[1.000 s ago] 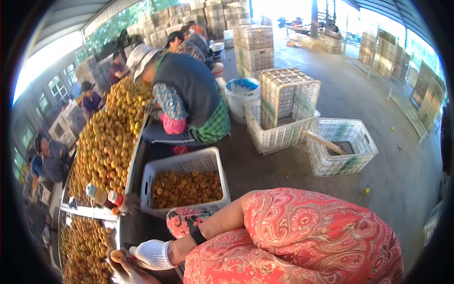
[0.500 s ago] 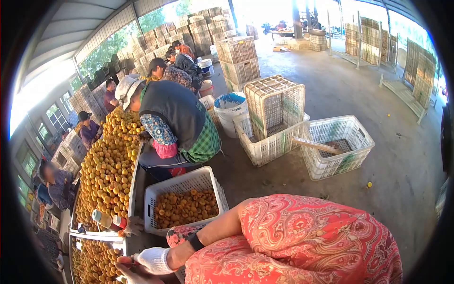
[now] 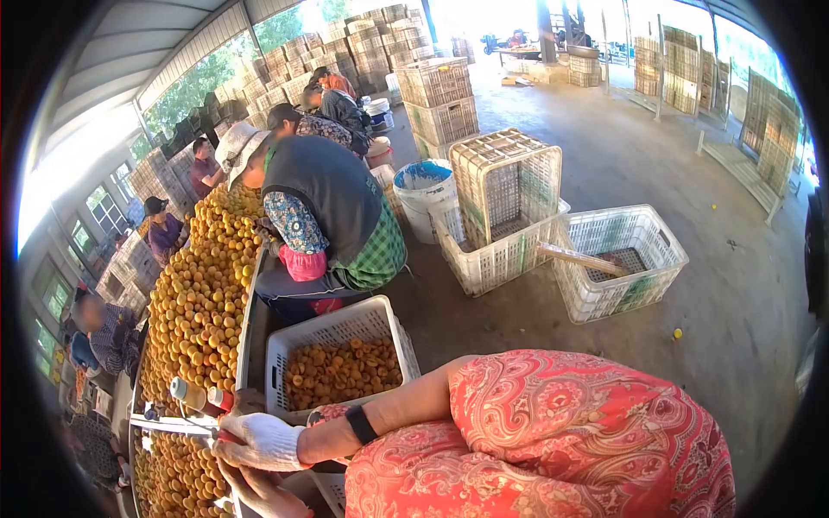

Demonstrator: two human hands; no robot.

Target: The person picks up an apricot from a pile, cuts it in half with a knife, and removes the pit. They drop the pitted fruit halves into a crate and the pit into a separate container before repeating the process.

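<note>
My right hand (image 3: 266, 442), in a white glove with dirty fingertips, is closed around a reddish-orange apricot (image 3: 226, 437), of which only a small part shows. A black band (image 3: 361, 425) circles that wrist. My left hand (image 3: 262, 494) lies just below it, fingers stretched towards the trough and apart; its thumb is hidden. Many apricots (image 3: 177, 475) fill the trough section in front of my hands. Beside my right hand stand a pale-capped bottle (image 3: 188, 394) and a red-topped container (image 3: 220, 400) on the trough's white divider (image 3: 177, 425).
A white crate (image 3: 400, 345) of split apricots stands beside my right arm. A co-worker (image 3: 324, 207) bends over the larger apricot heap (image 3: 203, 311). Behind are a white bucket (image 3: 425, 198), a stacked crate (image 3: 505, 181) and a crate (image 3: 617, 298) with a wooden stick (image 3: 580, 258).
My right hand has moved up towards the divider with the apricot. My left hand shows more and sits slightly farther below it. The co-worker's head has lifted a little.
</note>
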